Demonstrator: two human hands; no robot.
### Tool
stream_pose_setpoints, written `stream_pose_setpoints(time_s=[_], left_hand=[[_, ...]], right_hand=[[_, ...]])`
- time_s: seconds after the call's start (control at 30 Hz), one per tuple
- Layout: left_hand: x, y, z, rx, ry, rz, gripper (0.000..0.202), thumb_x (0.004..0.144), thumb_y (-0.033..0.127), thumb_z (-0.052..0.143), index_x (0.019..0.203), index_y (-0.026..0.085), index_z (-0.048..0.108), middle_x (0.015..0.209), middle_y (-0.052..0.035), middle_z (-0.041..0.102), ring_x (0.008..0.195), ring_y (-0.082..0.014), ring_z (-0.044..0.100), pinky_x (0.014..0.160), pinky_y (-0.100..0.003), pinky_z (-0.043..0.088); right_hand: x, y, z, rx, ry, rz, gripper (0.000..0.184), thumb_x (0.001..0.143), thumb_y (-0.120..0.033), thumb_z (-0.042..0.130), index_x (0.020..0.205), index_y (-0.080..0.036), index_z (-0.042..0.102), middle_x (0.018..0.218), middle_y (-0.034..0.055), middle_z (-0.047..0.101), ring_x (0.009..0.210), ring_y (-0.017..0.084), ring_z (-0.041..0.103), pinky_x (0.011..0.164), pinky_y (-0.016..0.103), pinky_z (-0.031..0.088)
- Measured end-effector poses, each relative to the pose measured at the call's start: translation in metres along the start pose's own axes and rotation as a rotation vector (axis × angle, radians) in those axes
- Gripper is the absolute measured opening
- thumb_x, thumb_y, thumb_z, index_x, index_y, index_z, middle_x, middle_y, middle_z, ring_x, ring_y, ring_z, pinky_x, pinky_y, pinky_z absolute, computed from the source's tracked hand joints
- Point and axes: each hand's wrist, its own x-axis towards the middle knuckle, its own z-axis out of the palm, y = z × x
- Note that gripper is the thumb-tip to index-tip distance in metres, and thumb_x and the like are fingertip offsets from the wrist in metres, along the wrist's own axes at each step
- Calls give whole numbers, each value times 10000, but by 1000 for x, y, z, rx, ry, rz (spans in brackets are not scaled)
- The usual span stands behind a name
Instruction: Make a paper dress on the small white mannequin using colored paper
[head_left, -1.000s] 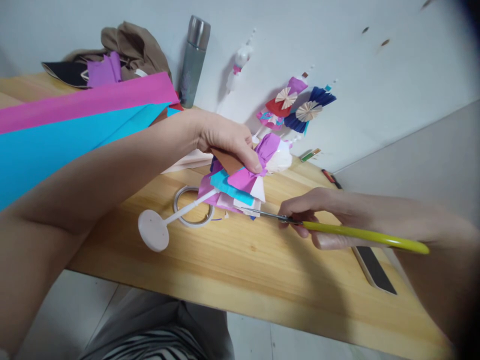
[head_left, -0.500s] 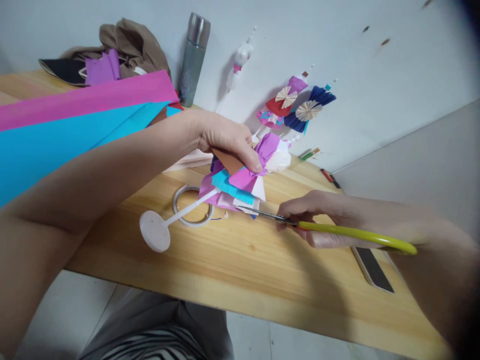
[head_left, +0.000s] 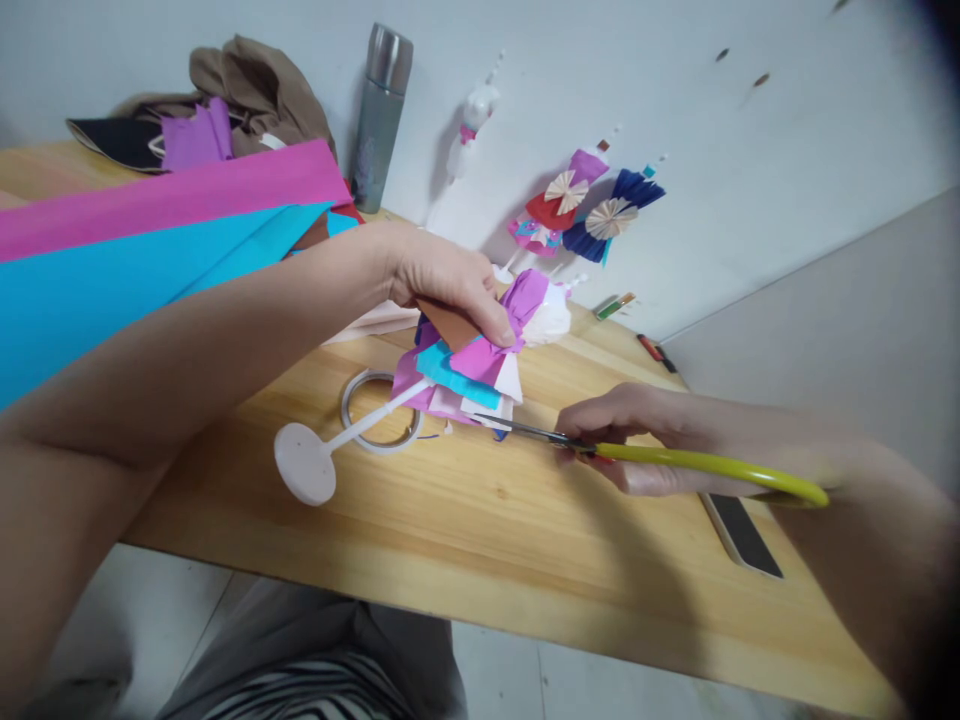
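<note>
My left hand (head_left: pixel 457 285) is closed around a paper-dressed doll (head_left: pixel 469 375) on a white stick with a round white base (head_left: pixel 305 464). Its skirt has layered strips of purple, blue, pink, brown and white paper. The doll tilts over the table, its white top towards the right. My right hand (head_left: pixel 622 430) grips yellow-handled scissors (head_left: pixel 705 462), whose blades point left at the white strip along the skirt's lower edge. Whether the blade tips touch or pass behind the paper, I cannot tell.
On the wooden table (head_left: pixel 450 540) lie a roll of tape (head_left: pixel 346 410), a phone (head_left: pixel 742 535) and paper scraps. Large blue and pink sheets (head_left: pixel 150 240) cover the left side. A flask (head_left: pixel 382 120), a cap (head_left: pixel 112 143) and finished-looking dolls (head_left: pixel 553 210) stand or lie near the wall.
The whole view has shifted slightly, so most things appear a little further left. The doll has moved slightly away from the scissors, and both hands keep their holds.
</note>
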Motion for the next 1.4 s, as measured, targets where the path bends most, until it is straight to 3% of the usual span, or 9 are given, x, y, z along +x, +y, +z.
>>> stream_pose_setpoints(time_s=[0.17, 0.37, 0.57, 0.83, 1.17, 1.4], left_hand=[[-2, 2, 1, -2, -37, -23, 287, 658, 359, 773, 726, 111, 648, 647, 25, 618, 1075, -258, 637, 922, -333, 432], [0, 0, 0, 0, -39, -27, 291, 677, 365, 756, 720, 95, 655, 665, 28, 621, 1088, -264, 618, 962, -358, 409], [3, 0, -2, 17, -46, 0, 304, 664, 366, 796, 597, 130, 617, 556, 24, 591, 748, -148, 609, 854, -326, 451], [2, 0, 0, -1, -77, 32, 238, 703, 329, 775, 610, 147, 654, 561, 30, 624, 599, -95, 553, 718, -279, 430], [1, 1, 1, -5, -66, 4, 265, 666, 358, 809, 620, 136, 671, 611, 23, 612, 710, -128, 579, 842, -331, 439], [2, 1, 0, 17, -60, 14, 276, 704, 349, 794, 597, 147, 639, 545, 25, 600, 614, -105, 540, 798, -320, 465]], right_hand=[[-1, 6, 1, 118, -19, 24, 535, 893, -658, 552, 1018, -144, 631, 782, 14, 509, 636, 112, 451, 512, 214, 390], [-4, 13, 2, 231, -55, 124, 588, 851, -702, 588, 1053, -151, 626, 722, -22, 474, 520, 76, 442, 402, 170, 351], [-4, 12, 1, 219, -36, 98, 556, 865, -679, 585, 1016, -146, 637, 716, -22, 477, 502, 64, 431, 397, 162, 358], [-4, 14, 4, 219, -33, 75, 486, 884, -621, 598, 977, -144, 631, 712, -19, 480, 508, 66, 386, 380, 165, 322], [-1, 23, 1, 117, -6, 6, 472, 873, -609, 622, 911, -139, 627, 679, -30, 461, 577, 92, 363, 489, 229, 282], [1, 28, 3, 101, -26, -39, 405, 880, -522, 648, 980, -129, 657, 710, -8, 511, 606, 105, 409, 526, 234, 332]])
